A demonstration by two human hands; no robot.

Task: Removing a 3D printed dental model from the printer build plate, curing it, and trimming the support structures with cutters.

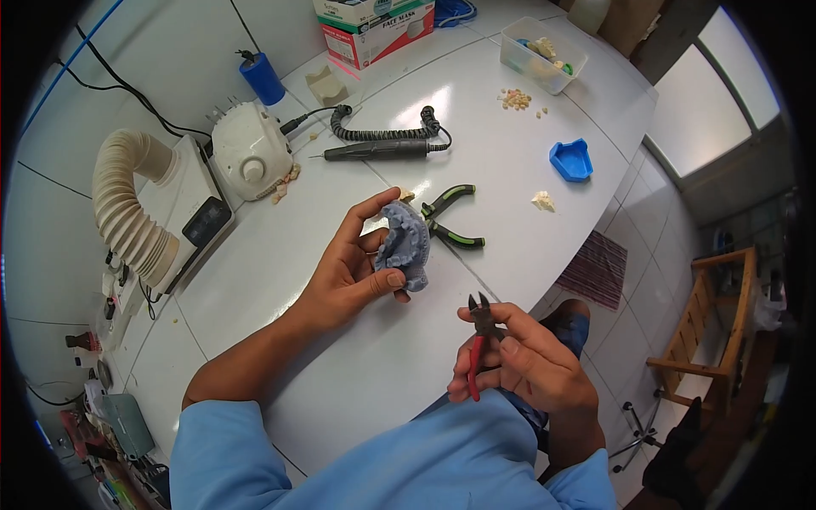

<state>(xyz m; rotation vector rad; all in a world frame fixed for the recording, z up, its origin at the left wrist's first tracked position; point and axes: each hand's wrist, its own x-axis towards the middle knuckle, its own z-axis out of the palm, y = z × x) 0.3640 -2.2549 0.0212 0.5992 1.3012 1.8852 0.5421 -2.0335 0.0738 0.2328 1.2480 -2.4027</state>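
A grey-blue dental cast (403, 245) with a rough, arch-shaped surface is gripped in my left hand (353, 276), thumb at its lower edge and fingers behind it. My right hand (531, 361) holds small red-handled cutting pliers (481, 336), their dark jaws pointing up and slightly apart. The pliers and the cast do not touch. Just beyond the cast lies a second pair of pliers (455, 223) with black and green handles; its head is partly hidden behind my left hand and the cast.
A black rotary handpiece (376, 150) with a coiled cord lies farther back, near its white control box (248, 149). A white ribbed hose unit (136, 208) stands left. Right are a blue mould (570, 160), loose teeth (515, 99) and a clear container (544, 72).
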